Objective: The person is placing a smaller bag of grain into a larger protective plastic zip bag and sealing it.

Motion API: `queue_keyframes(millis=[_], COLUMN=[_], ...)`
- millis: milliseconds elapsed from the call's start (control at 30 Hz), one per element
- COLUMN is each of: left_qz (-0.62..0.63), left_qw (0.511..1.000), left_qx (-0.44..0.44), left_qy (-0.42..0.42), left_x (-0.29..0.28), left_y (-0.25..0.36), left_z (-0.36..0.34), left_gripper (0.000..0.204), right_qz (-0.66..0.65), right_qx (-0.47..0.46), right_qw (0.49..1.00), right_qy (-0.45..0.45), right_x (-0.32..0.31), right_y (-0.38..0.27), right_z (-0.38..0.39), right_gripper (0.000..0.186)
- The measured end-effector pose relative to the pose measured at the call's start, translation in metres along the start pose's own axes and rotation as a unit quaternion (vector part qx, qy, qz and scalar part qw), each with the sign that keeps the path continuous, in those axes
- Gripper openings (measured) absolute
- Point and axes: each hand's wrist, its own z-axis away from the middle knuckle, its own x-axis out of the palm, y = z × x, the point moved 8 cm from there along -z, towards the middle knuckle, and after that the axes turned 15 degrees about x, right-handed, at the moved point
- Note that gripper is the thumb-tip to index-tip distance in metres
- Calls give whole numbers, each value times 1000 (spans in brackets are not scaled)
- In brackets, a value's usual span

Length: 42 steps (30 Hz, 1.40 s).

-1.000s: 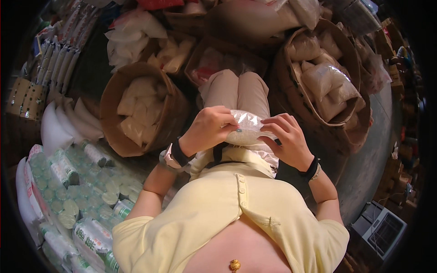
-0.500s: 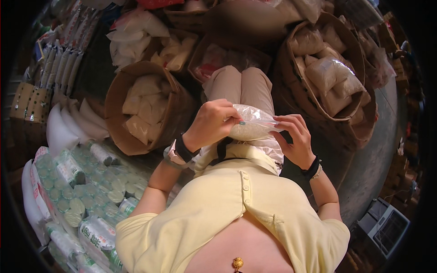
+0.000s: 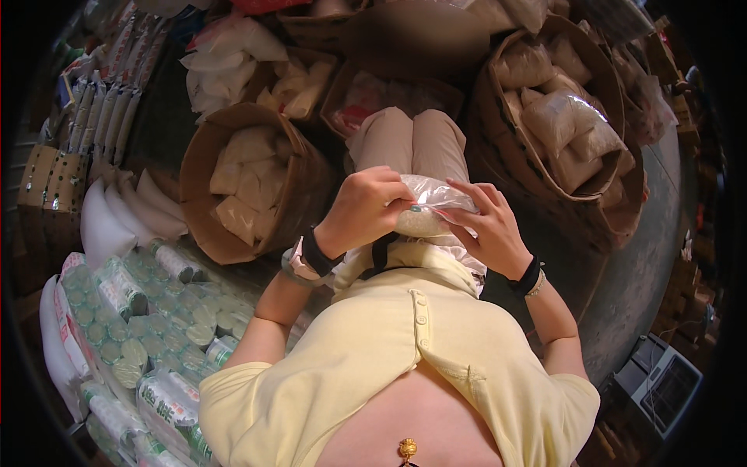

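Observation:
A clear plastic bag [image 3: 420, 223] with pale, grainy contents rests on my lap, its upper part gathered between my hands. My left hand [image 3: 369, 204] pinches the bag's edge at its left side, thumb and fingers pressed together. From the right, my right hand [image 3: 492, 226] grips the same edge, with the thumb below and the fingers above. Loose film of the bag bulges up beyond the fingertips, over my knees. The bag's underside is hidden against my clothes.
At the left stands a round cardboard bin [image 3: 299, 191] of filled bags; a larger cardboard bin [image 3: 486, 140] of filled bags is at the right. Wrapped packs of green-white cylinders [image 3: 117, 288] lie lower left, beside white sacks [image 3: 105, 218]. A white-framed appliance [image 3: 665, 389] stands lower right.
My right hand has moved left along the bag's edge, closer to my left hand. The left hand has stayed almost where it was, still pinching.

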Motion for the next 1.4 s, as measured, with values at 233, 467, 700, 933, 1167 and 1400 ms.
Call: queue_keyframes(millis=[233,467,700,933,1167,1400], left_qz=[-8,6,-8,-33,6,41], left_qw=[1000,1000,999,997,998,998], left_qx=[-7,1,-21,36,6,-6], left_qy=[-6,-16,-31,-61,-54,-37], left_x=[0,3,1,10,13,11], left_y=[3,6,0,10,-3,-8], left_z=[2,1,2,-9,-6,-7], left_gripper=[7,7,7,7,6,6], right_qz=[12,16,-30,-98,-124,-151], right_qx=[33,52,41,42,101,136], right_qw=[999,999,998,989,975,966], right_qy=[8,-1,33,100,154,161], right_x=[-5,-15,-34,-38,-34,-34], right_y=[11,15,24,26,34,41], right_z=[2,10,17,22,22,21], right_gripper=[24,20,14,17,21,22])
